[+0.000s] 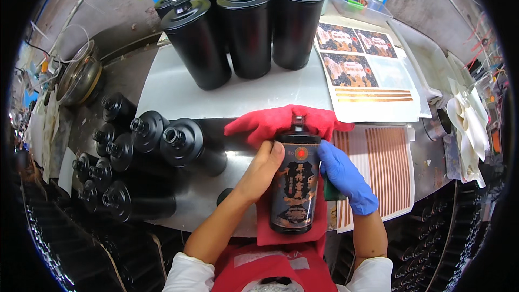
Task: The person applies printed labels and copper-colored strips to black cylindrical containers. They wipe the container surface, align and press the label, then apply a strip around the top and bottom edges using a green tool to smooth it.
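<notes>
A black glass bottle (294,213) with a dark decal of copper figures and a red round emblem lies tilted in front of me, neck away from me. My bare left hand (260,167) is closed on its left side, thumb near the shoulder. On its right side presses my right hand (348,176) in a blue glove, fingers curled. Under that glove, beside the bottle, a flat dark green piece (331,190) sticks out; its kind is partly hidden. Beneath the bottle a red cloth (259,124) is spread.
Several black bottles (246,32) stand on the raised metal surface (162,86) ahead; more bottles (186,143) are at left. Decal sheets (373,100) and a sheet of copper stripes (389,167) lie at right. A white tray (421,54) and a metal bowl (78,78) flank the bench.
</notes>
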`<action>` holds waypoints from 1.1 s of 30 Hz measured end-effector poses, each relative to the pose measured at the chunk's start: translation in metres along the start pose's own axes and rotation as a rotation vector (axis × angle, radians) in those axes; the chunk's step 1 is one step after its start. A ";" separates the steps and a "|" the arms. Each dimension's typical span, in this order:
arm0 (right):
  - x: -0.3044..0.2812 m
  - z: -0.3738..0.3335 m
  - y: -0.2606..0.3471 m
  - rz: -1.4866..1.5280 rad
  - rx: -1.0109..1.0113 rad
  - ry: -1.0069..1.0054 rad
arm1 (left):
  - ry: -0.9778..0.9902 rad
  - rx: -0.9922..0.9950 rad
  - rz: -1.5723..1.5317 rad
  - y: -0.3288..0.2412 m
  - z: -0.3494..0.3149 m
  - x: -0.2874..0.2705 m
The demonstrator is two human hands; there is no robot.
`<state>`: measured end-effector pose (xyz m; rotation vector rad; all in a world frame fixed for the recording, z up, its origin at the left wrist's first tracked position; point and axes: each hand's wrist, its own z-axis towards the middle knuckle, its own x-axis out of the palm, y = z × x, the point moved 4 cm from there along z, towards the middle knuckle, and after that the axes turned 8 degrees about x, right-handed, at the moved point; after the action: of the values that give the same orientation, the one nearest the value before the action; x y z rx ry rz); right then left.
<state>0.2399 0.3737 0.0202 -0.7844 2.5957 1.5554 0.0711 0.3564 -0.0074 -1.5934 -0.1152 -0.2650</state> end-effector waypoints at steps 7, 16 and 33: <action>0.013 0.017 -0.019 0.283 0.048 0.117 | 0.041 -0.076 0.130 0.009 0.018 -0.005; 0.016 0.019 -0.035 0.362 0.084 0.106 | 0.067 0.033 0.013 0.013 -0.002 -0.003; -0.010 -0.024 -0.065 0.985 0.271 0.286 | 0.113 0.191 0.009 0.013 -0.024 0.004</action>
<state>0.2815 0.3335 -0.0185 0.4222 3.5612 1.1528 0.0759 0.3318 -0.0184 -1.3858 -0.0439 -0.3269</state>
